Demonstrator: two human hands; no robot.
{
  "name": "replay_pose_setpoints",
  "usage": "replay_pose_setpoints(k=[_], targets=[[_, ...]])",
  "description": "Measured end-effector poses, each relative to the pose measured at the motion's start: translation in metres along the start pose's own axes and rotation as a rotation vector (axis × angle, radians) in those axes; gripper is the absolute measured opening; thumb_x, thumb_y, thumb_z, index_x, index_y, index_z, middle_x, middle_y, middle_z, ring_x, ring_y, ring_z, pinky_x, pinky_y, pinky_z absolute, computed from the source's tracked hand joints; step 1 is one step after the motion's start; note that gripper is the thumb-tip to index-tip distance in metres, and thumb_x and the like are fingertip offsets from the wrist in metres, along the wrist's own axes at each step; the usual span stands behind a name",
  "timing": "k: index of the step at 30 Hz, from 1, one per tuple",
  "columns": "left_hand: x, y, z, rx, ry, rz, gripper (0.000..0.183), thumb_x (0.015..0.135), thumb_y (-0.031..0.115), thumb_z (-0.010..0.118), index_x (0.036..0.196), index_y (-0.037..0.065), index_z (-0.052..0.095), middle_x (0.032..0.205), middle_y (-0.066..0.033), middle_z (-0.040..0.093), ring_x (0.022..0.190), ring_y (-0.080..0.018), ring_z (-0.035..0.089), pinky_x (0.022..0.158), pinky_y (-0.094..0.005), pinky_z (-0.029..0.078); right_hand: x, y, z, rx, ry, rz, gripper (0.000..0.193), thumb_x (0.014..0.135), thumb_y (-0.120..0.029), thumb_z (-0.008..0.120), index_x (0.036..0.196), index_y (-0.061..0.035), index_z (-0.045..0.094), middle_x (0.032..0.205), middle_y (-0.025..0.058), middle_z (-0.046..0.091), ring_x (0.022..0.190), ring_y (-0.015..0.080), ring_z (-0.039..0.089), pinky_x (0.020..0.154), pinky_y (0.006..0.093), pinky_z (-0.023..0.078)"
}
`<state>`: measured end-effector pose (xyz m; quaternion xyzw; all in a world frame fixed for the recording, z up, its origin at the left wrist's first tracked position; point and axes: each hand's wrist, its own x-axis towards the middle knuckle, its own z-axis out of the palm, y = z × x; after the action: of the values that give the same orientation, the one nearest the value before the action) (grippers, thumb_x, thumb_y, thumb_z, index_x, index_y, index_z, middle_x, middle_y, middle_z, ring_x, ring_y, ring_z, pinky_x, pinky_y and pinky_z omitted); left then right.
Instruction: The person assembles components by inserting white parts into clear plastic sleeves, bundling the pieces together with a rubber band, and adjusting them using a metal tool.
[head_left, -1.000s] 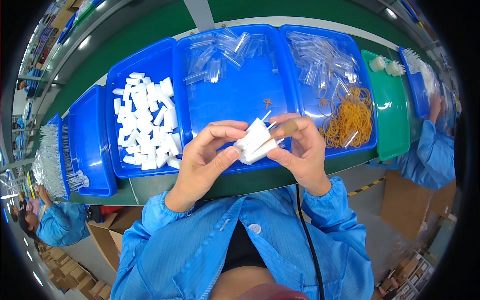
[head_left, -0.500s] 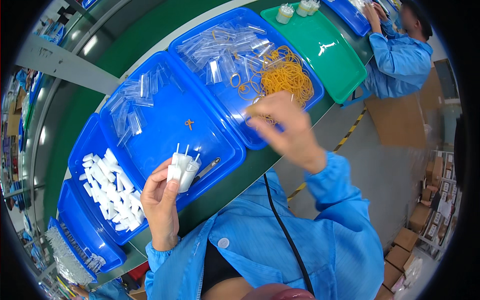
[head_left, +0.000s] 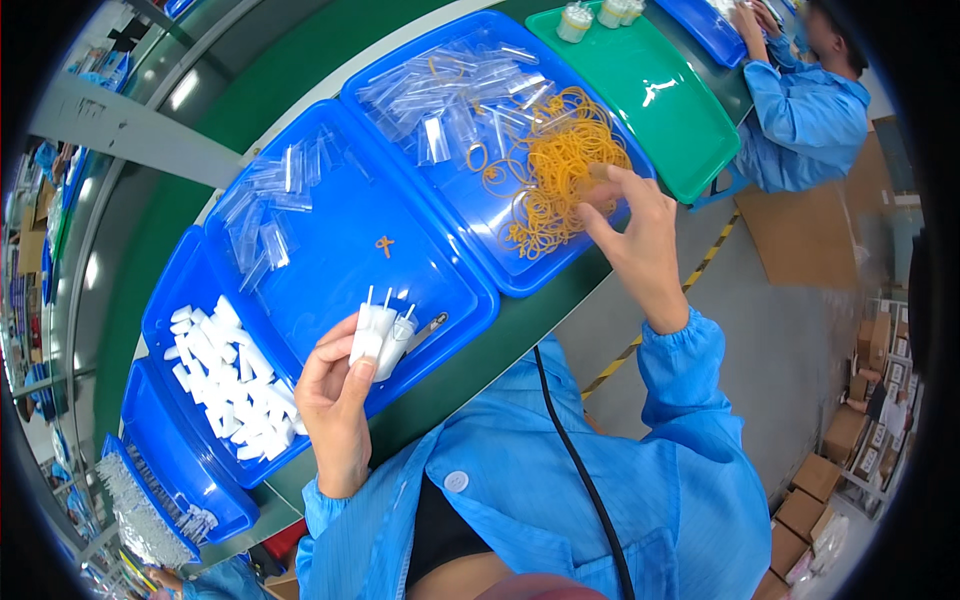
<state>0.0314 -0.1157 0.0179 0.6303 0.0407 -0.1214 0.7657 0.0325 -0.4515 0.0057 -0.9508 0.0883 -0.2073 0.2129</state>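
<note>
Several white cylindrical pieces with thin pins (head_left: 384, 338) are bunched upright in my left hand (head_left: 338, 400), its thumb and fingers closed round them. They are above the near edge of a blue tray (head_left: 400, 240). Over the pile of yellow rubber bands (head_left: 565, 150), my right hand (head_left: 640, 235) has its thumb and index finger apart, with the fingertips at the pile's near right side. I see nothing held between them. Clear plastic sleeves (head_left: 435, 100) share that second blue tray with the bands.
Loose white pieces (head_left: 235, 385) fill a blue tray at the left. A single orange band (head_left: 385, 246) and a metal-tipped tool (head_left: 430, 328) lie in the middle tray. Banded white bundles (head_left: 575, 22) stand on a green tray (head_left: 650, 100). A co-worker (head_left: 805, 120) sits at the far right.
My right hand has moved right, from the near left of the rubber bands to the pile's right side, and its fingers have spread. My left hand still holds the white pieces.
</note>
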Motion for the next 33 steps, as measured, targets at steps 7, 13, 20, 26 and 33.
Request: replay_pose_setpoints(k=[7,13,20,26,33], targets=[[0.008,-0.005,0.002,0.05,-0.036,0.157,0.019,0.087,-0.005,0.066,0.106,-0.003,0.064,0.132,-0.0174,0.054,0.121,-0.0241,0.055,0.1,-0.0379,0.049,0.006,-0.063,0.003,0.75,-0.044,0.11,0.033,0.084,0.001,0.07,0.114,-0.0018,0.057,0.107,0.011,0.066,0.099,0.0184,0.063,0.088,0.034,0.049],[0.003,-0.001,0.001,0.1,0.018,0.275,0.021,0.087,-0.004,0.067,0.108,-0.003,0.065,0.132,-0.0156,0.051,0.119,-0.0247,0.057,0.097,-0.036,0.055,0.006,-0.147,0.041,1.46,-0.275,0.256,0.037,0.089,0.001,0.066,0.121,-0.0002,0.046,0.105,0.0163,0.067,0.098,0.0173,0.065,0.088,0.0301,0.052],[-0.007,-0.005,-0.002,0.052,0.085,0.274,0.02,0.088,-0.004,0.067,0.108,-0.004,0.065,0.132,-0.0174,0.051,0.12,-0.0259,0.056,0.098,-0.0371,0.054,-0.011,-0.159,0.064,1.368,-0.383,0.184,0.037,0.088,-0.003,0.07,0.115,0.0008,0.046,0.101,0.0159,0.069,0.096,0.0167,0.065,0.09,0.0292,0.048],[0.0,-0.008,-0.005,-0.035,0.101,0.236,0.022,0.088,-0.004,0.066,0.11,-0.003,0.065,0.132,-0.0178,0.052,0.121,-0.0255,0.055,0.098,-0.0359,0.052,-0.015,-0.155,0.07,1.259,-0.384,0.051,0.038,0.085,-0.002,0.073,0.11,-0.0007,0.045,0.101,0.0176,0.069,0.096,0.0192,0.067,0.085,0.0296,0.052],[0.006,-0.004,-0.002,0.049,0.098,0.211,0.016,0.089,0.0,0.067,0.105,-0.001,0.067,0.122,-0.0128,0.057,0.11,-0.0181,0.059,0.087,-0.0295,0.056,-0.03,-0.16,0.073,1.331,-0.371,0.124,0.038,0.085,0.001,0.073,0.109,-0.0006,0.043,0.099,0.0168,0.067,0.096,0.0212,0.068,0.084,0.0308,0.054]])
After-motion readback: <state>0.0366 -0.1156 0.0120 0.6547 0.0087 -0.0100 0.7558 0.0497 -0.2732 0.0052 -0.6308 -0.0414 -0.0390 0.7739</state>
